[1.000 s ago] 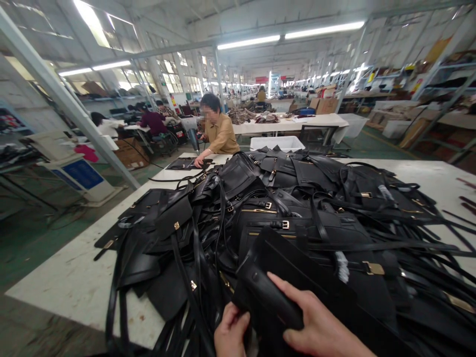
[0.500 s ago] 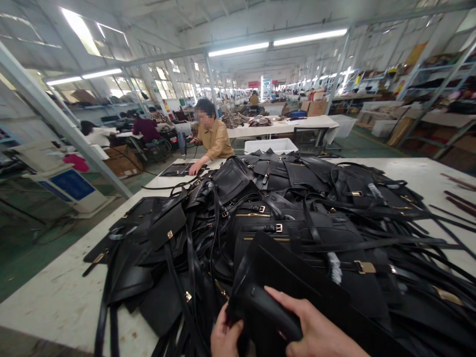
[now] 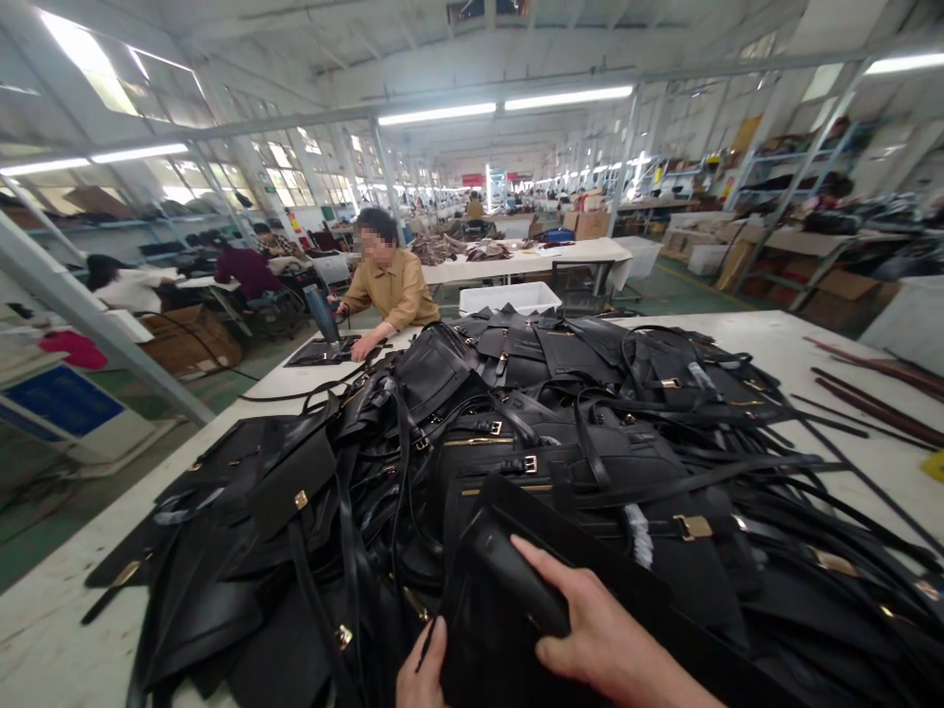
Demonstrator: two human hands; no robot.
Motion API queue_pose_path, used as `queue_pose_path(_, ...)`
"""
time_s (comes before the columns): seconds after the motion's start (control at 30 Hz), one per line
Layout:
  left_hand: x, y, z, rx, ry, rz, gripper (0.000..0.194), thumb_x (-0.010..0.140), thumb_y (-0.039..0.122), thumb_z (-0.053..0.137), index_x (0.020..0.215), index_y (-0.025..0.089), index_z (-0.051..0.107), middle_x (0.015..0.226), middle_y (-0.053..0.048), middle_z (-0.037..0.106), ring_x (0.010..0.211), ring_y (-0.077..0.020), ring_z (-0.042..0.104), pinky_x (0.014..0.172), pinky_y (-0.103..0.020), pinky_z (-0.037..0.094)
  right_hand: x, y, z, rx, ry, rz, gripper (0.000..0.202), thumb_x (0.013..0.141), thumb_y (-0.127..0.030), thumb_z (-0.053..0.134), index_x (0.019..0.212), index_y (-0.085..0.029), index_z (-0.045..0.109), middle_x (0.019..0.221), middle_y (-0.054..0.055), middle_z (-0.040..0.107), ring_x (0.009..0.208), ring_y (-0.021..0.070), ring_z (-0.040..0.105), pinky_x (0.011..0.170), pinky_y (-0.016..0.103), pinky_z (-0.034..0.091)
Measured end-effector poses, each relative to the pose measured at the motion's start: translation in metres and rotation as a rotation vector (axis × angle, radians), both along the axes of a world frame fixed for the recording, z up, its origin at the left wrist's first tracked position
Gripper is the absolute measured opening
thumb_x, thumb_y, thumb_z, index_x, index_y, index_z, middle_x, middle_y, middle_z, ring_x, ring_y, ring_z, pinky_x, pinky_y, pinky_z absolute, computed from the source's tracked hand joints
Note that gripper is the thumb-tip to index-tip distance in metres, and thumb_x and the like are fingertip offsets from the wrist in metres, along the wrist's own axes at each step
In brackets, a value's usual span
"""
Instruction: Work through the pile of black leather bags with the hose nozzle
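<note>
In the head view my right hand (image 3: 601,624) is wrapped around a black, rounded hand-held tool (image 3: 532,582), whose kind I cannot make out. The tool lies over a black leather bag panel (image 3: 479,629) at the bottom middle. My left hand (image 3: 423,667) pinches that panel's left edge, its lower part cut off by the frame. Just beyond both hands spreads a heap of black leather bags (image 3: 575,442) with straps, gold buckles and zips. One flap with a gold clasp (image 3: 301,500) lies left of my hands.
Across the pale table (image 3: 44,629), a co-worker (image 3: 394,285) in a tan shirt holds a drill-like tool (image 3: 321,315) over a black piece. Brown straps (image 3: 877,403) lie at the right. Behind the heap stands a white bin (image 3: 508,297). A metal post (image 3: 103,315) rises at left.
The view has swung right, so the heap and co-worker appear farther left. My hands keep hold of the tool and the panel. The co-worker's tool has come down onto the black piece.
</note>
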State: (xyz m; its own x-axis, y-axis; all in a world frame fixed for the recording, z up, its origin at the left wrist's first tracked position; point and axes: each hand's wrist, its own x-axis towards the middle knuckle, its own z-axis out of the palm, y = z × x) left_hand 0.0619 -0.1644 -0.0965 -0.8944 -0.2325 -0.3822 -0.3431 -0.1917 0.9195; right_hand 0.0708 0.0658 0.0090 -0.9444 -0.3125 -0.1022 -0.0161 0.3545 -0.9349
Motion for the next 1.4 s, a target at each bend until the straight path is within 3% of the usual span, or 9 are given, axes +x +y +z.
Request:
queue_pose_path(0.13,-0.011,0.004,0.033,0.086,0.043,-0.123,0.052,0.052,0.041,0.071,0.098,0.017,0.064,0.093,-0.009,0.07,0.102,-0.0325,0.056,0.093,-0.045,0.04,-0.015,0.019,-0.001,0.108,0.068,-0.066,0.083,0.057,-0.007,0.051,0.134,-0.027,0.029,0.077,-0.004,0.064,0.054,0.0107,0.054,0.047,0.017,0.037)
queue_pose_path(0.27,-0.032,0.017,0.063,0.0,0.101,-0.547,0.047,0.057,0.029,0.07,0.101,0.014,0.062,0.1,-0.011,0.067,0.103,-0.0305,0.055,0.092,-0.042,0.039,-0.038,0.019,-0.007,0.102,0.11,-0.079,0.082,0.052,-0.007,0.056,0.129,-0.028,0.039,0.076,-0.003,0.065,0.057,0.0125,0.056,0.051,0.018,0.039)
queue_pose_path(0.37,-0.054,0.017,0.072,-0.268,0.149,-0.765,0.041,0.059,0.018,0.064,0.099,0.014,0.061,0.099,-0.009,0.066,0.098,-0.0273,0.057,0.089,-0.039,0.041,-0.051,0.015,-0.003,0.037,0.138,-0.135,0.083,0.051,-0.007,0.059,0.129,-0.029,0.039,0.076,-0.004,0.063,0.059,0.0124,0.054,0.053,0.019,0.04)
queue_pose_path(0.5,-0.078,0.024,0.083,-0.9,0.389,-0.575,0.059,0.063,0.018,0.058,0.121,0.017,0.045,0.119,-0.01,0.052,0.113,-0.0267,0.045,0.098,-0.043,0.033,-0.048,0.037,0.017,-0.113,0.121,-0.194,0.083,0.056,-0.01,0.059,0.132,-0.033,0.032,0.073,-0.006,0.059,0.045,0.0076,0.046,0.042,0.017,0.039)
queue_pose_path(0.57,-0.082,0.048,0.09,-1.17,0.652,-0.541,0.06,0.068,0.017,0.054,0.126,0.019,0.039,0.128,-0.01,0.041,0.121,-0.0253,0.035,0.102,-0.043,0.026,-0.037,0.061,0.029,-0.189,0.112,-0.252,0.083,0.061,-0.011,0.058,0.134,-0.034,0.025,0.079,-0.006,0.059,0.043,0.0058,0.044,0.04,0.017,0.04)
queue_pose_path(0.67,-0.074,0.105,0.093,-1.309,0.96,-0.882,0.059,0.066,0.013,0.057,0.122,0.024,0.041,0.126,-0.006,0.042,0.12,-0.0236,0.033,0.103,-0.042,0.024,-0.011,0.103,0.04,-0.268,0.125,-0.39,0.082,0.066,-0.013,0.057,0.136,-0.033,0.017,0.081,-0.005,0.058,0.046,0.006,0.046,0.044,0.018,0.043)
queue_pose_path(0.83,-0.067,0.18,0.082,-1.45,0.902,-1.302,0.039,0.059,0.024,0.068,0.095,0.02,0.053,0.098,-0.005,0.053,0.093,-0.0247,0.047,0.081,-0.04,0.038,0.049,0.151,0.038,-0.31,0.091,-0.599,0.084,0.064,-0.013,0.061,0.136,-0.03,0.021,0.09,-0.002,0.062,0.059,0.0123,0.057,0.052,0.022,0.048)
queue_pose_path(1.17,-0.058,0.181,0.086,-1.263,0.855,-1.437,0.027,0.072,0.025,0.053,0.098,0.022,0.051,0.1,-0.004,0.054,0.075,-0.0174,0.055,0.062,-0.027,0.037,0.134,0.128,0.008,0.042,-0.068,-0.544,0.08,0.054,-0.008,0.058,0.129,-0.028,0.041,0.115,0.0,0.062,0.105,0.0297,0.054,0.091,0.034,0.043)
queue_pose_path(1.4,-0.098,0.181,0.138,-0.73,0.411,-1.203,0.029,0.069,0.036,0.056,0.047,0.017,0.051,0.046,0.004,0.046,0.047,-0.0108,0.042,0.049,-0.023,0.028,0.151,0.14,0.013,0.116,-0.127,-0.683,0.082,0.059,-0.015,0.06,0.133,-0.035,0.03,0.136,-0.004,0.041,0.125,0.03,0.034,0.106,0.044,0.021)
